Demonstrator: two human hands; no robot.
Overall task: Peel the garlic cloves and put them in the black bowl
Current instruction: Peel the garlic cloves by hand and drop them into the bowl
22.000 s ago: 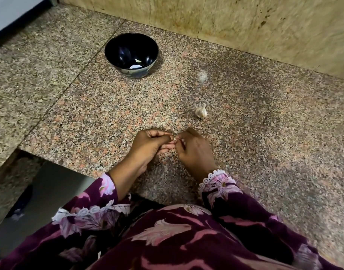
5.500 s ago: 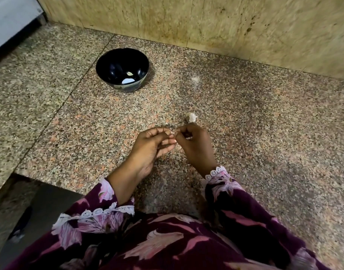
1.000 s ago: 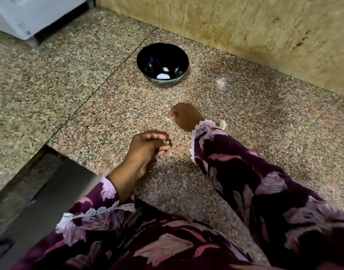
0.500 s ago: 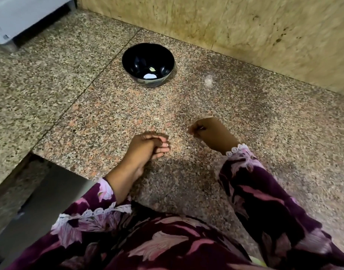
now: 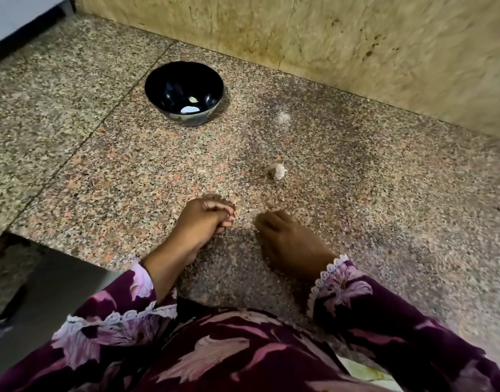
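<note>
Bowl (image 5: 169, 80): black, far left on granite counter (image 5: 384, 193); one pale clove (image 5: 192, 99) + white glare spot inside.
Garlic (image 5: 278, 170): unpeeled pc on counter, betw. bowl and hands, well apart from both.
L hand (image 5: 202, 220): on counter, fingers curled tight; contents can't tell.
R hand (image 5: 288, 239): back up, fingers bent under; can't tell if holding anything.
Sleeves: maroon floral, lace cuffs.

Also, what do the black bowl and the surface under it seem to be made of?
The black bowl looks like glazed ceramic, or possibly glass: its dark inside is glossy and throws bright reflections, and its outside seems pale with a pattern. The counter appears to be polished granite, speckled pink, grey and black, with a straight seam between slabs.
</note>
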